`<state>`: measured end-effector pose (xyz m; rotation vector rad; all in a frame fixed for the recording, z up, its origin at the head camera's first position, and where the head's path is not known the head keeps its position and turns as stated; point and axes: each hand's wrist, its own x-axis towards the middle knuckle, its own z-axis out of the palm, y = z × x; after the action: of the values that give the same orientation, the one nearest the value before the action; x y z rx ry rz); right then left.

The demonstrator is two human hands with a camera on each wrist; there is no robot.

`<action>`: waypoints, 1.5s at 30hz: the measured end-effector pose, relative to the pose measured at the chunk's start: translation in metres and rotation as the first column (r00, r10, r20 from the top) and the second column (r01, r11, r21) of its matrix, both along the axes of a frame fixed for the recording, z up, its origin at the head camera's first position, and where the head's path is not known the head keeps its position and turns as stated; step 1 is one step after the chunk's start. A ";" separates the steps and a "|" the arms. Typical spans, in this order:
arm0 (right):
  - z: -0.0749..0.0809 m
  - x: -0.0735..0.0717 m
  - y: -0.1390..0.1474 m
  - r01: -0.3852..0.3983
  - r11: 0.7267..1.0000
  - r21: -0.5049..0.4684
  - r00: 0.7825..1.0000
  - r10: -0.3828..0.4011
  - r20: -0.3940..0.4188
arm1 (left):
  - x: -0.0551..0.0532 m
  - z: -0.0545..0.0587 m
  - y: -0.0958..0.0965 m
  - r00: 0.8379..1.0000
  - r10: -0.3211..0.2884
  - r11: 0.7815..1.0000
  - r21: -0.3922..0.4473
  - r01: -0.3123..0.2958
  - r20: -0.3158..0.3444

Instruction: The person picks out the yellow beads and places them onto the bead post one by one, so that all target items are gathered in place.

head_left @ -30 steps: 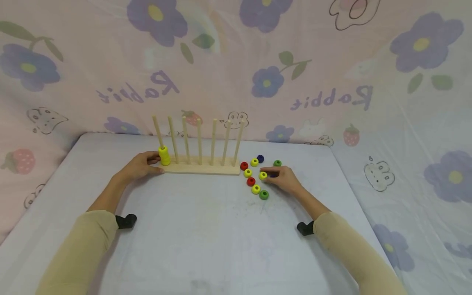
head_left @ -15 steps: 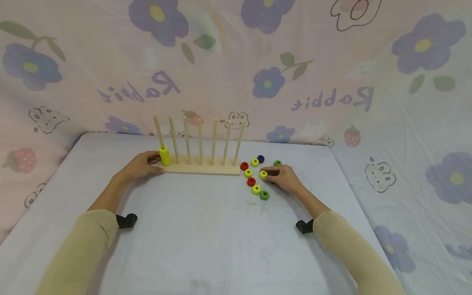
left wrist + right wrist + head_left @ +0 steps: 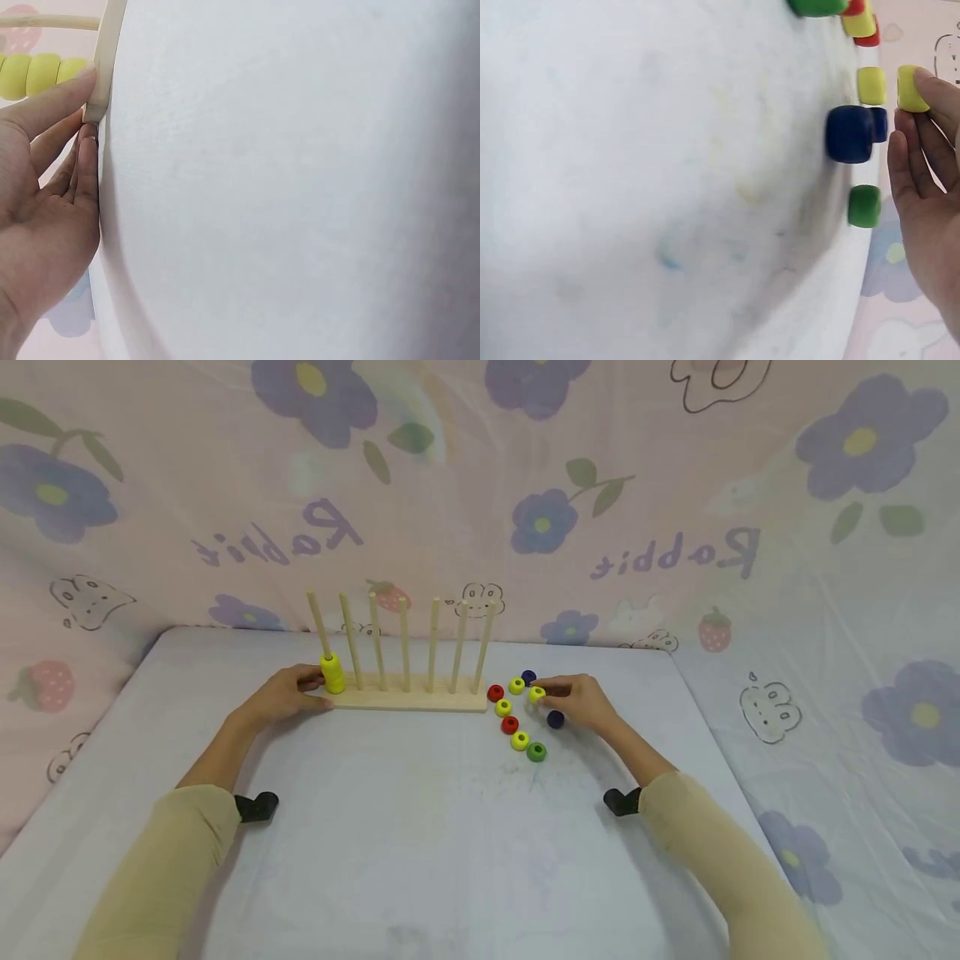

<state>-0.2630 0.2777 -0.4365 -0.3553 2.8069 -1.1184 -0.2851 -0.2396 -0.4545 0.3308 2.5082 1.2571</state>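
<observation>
At the left end of a wooden peg stand, my left hand grips the base between thumb and fingers. Yellow beads are stacked on the leftmost peg; the other pegs are bare. In the left wrist view my thumb lies on the base beside that stack. My right hand pinches a yellow bead between thumb and fingertips. In the right wrist view this bead is raised off the table. A dark blue bead lies below the right hand.
Right of the stand lie loose beads: red ones, yellow ones, a green one and another dark blue one. A second green bead shows in the right wrist view. A patterned cloth hangs behind the table.
My right hand has lifted the yellow bead slightly up and away from the table, uncovering the dark blue bead below. My left hand stays on the stand.
</observation>
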 end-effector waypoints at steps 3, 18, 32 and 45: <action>0.009 -0.003 -0.002 -0.012 1.000 -0.001 0.999 0.012 -0.033 | 0.000 0.000 -0.001 1.000 0.004 1.000 0.001 -0.004 0.007; 0.052 -0.016 -0.010 -0.032 0.999 -0.010 0.991 0.030 -0.131 | 0.000 -0.003 -0.001 0.999 0.003 1.000 0.000 -0.003 0.038; 0.082 -0.024 -0.021 -0.058 0.996 -0.072 0.988 0.047 -0.150 | -0.002 -0.004 0.002 0.999 0.007 1.000 -0.010 -0.007 0.037; 0.114 -0.036 -0.042 -0.099 0.994 -0.047 0.976 0.087 -0.200 | -0.003 0.000 0.000 0.998 0.028 1.000 -0.003 -0.028 0.060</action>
<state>-0.2989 0.2359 -0.3224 -0.6297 2.8943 -1.2055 -0.2877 -0.2394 -0.4550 0.2543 2.4713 1.2558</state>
